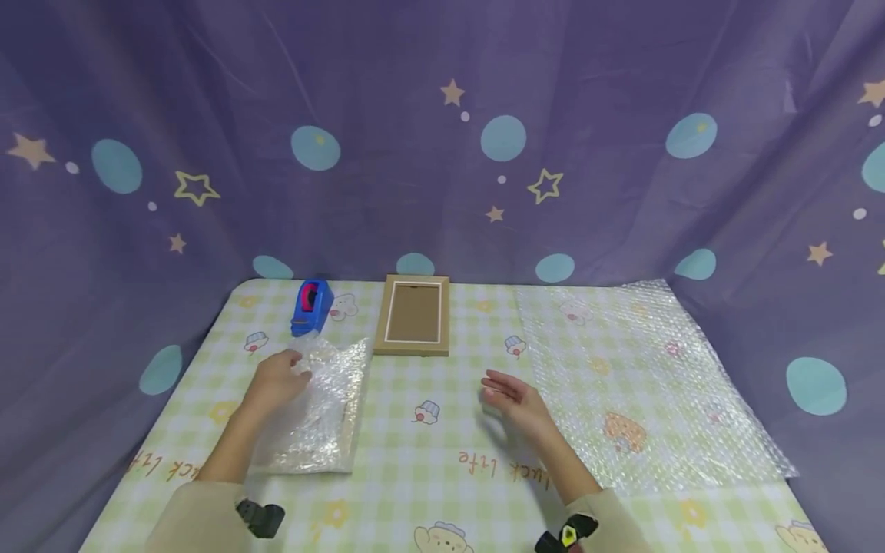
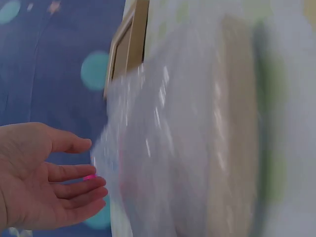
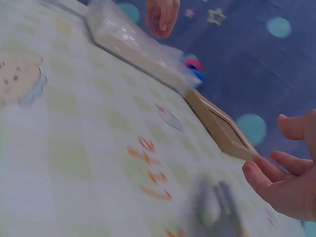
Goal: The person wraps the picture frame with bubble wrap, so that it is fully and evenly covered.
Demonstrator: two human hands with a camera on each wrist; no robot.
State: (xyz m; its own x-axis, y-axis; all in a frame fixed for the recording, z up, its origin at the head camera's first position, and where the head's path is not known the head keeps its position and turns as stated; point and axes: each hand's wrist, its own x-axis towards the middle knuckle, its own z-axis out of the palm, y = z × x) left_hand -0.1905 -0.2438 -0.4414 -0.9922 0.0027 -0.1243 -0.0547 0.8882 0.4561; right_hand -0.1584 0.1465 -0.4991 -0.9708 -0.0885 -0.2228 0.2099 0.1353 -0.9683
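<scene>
A flat package point(image 1: 321, 415) in bubble wrap lies on the left of the table, its wood-coloured edge showing through the plastic in the left wrist view. Over its left side hovers my left hand point(image 1: 275, 380), fingers loosely bent, thumb apart, nothing held. The left wrist view shows that hand point(image 2: 54, 182) beside the wrap's loose end. My right hand point(image 1: 520, 405) is raised over the middle right of the table, palm turned inward and fingers relaxed, holding nothing. Between and beyond the hands, a wooden picture frame point(image 1: 413, 315) lies flat near the back edge.
A blue tape dispenser point(image 1: 321, 307) with a red hub stands at the back left, just behind the package. A large sheet of bubble wrap point(image 1: 643, 384) is spread over the right side. Checked cloth point(image 1: 401, 491) covers the table, and a purple curtain point(image 1: 387, 200) hangs behind it.
</scene>
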